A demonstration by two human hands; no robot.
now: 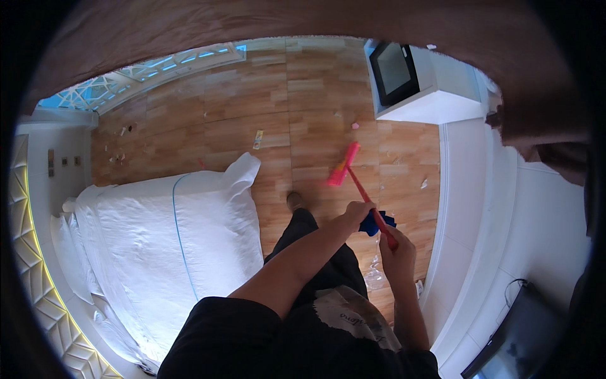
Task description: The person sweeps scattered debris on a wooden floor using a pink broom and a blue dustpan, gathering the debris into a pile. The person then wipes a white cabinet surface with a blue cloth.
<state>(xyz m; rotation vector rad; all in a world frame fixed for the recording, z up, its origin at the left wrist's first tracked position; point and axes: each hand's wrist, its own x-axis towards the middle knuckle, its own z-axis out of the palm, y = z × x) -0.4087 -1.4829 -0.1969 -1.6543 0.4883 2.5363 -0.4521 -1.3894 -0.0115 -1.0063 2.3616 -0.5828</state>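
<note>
A broom with a pink-red head (344, 163) and a red handle (362, 187) reaches forward over the wood-look floor. My left hand (358, 214) grips the handle partway along. Closer to my body, my right hand (398, 248) is closed around the handle's end. A dark blue ruffled thing (376, 225) shows behind the handle between both hands; whether it is held or lies lower down, I cannot tell. The broom head is slightly blurred. Ahead of it lies a small pink scrap (355, 125).
A white-covered bed (137, 227) with a blue line across it stands at left. Litter includes a yellowish packet (258, 139), a white scrap (424, 183) and clear plastic (374, 275). A white cabinet (435, 104) with a black-framed appliance (394, 73) is far right; a black screen (516, 331) is near right.
</note>
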